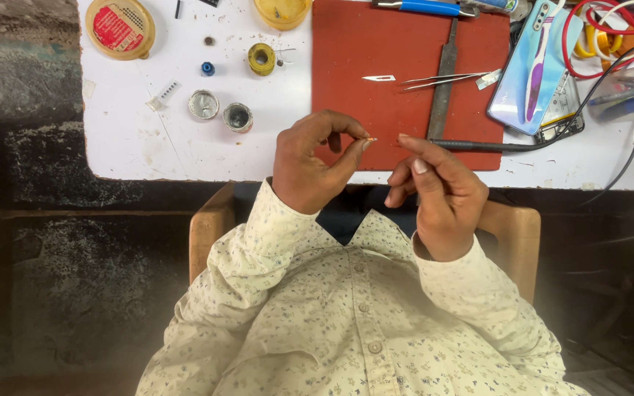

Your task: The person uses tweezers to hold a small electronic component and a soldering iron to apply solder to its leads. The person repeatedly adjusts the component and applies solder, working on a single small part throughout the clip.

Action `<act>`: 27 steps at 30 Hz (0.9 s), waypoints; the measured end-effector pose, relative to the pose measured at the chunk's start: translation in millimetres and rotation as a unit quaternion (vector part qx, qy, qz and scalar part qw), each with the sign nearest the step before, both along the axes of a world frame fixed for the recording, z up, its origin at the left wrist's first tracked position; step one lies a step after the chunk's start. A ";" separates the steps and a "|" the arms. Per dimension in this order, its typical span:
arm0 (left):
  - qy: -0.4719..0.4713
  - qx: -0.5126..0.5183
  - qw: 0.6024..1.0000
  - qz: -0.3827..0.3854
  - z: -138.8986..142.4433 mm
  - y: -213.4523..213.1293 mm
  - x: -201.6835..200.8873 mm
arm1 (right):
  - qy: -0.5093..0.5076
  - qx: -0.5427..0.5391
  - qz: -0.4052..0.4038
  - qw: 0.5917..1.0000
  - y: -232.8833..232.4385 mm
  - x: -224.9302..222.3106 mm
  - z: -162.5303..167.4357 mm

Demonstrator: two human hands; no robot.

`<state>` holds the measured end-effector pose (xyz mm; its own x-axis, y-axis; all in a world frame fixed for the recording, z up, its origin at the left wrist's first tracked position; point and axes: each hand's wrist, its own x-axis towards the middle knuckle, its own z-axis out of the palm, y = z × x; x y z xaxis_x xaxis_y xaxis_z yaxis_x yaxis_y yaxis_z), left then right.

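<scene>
- Left hand (310, 165) at frame centre, fingers pinched on a tiny orange-tipped part (372, 139) above the red mat (346, 73).
- Right hand (438, 194) just beside, fingers loosely curled, holding nothing.
- Probably inspecting step; next likely needs tweezers (442, 79), fine grip.

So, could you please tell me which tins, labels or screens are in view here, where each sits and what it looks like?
Round tin: top left of the white table, yellow rim, red label on its lid.
Yellow dish: top edge, left of the red mat, round.
Phone: right of the red mat, lying flat, pale blue to pink back, no screen showing.
</scene>
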<state>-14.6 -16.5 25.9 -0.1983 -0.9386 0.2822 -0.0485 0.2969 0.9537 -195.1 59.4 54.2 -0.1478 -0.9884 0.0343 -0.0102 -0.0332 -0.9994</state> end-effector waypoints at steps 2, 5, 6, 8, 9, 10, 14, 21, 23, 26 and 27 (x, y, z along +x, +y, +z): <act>0.001 -0.015 1.000 -0.004 3.9 1.1 1.6 | 0.075 -0.023 0.007 0.997 -0.6 1.8 0.9; 0.002 -0.027 1.000 -0.014 6.7 0.7 4.0 | 0.153 -0.069 0.023 0.986 -4.5 2.5 0.6; 0.003 -0.029 0.999 -0.019 6.9 0.6 4.5 | 0.166 -0.091 0.033 0.981 -5.8 2.4 0.3; 0.005 -0.034 0.999 -0.023 6.5 0.2 4.9 | 0.191 -0.134 0.054 0.971 -8.3 1.8 -0.8; 0.006 -0.037 0.999 -0.025 6.3 0.5 4.7 | 0.193 -0.142 0.057 0.969 -8.8 1.3 -1.1; 0.006 -0.038 0.999 -0.028 6.0 1.0 4.8 | 0.195 -0.150 0.061 0.967 -9.4 1.0 -1.6; 0.007 -0.046 0.998 -0.031 5.2 1.5 5.6 | 0.211 -0.165 0.062 0.961 -12.6 0.2 -3.9; 0.004 -0.045 0.999 -0.030 5.2 1.3 6.3 | 0.208 -0.167 0.066 0.961 -13.6 -0.2 -5.8; 0.004 -0.047 0.998 -0.028 5.4 2.1 6.4 | 0.207 -0.167 0.067 0.962 -13.0 -0.1 -6.1; 0.005 -0.048 0.998 -0.027 5.7 2.3 7.0 | 0.214 -0.166 0.073 0.960 -12.8 -1.0 -5.9; 0.005 -0.048 0.998 -0.028 5.7 2.1 7.3 | 0.214 -0.168 0.073 0.959 -13.2 -0.8 -6.4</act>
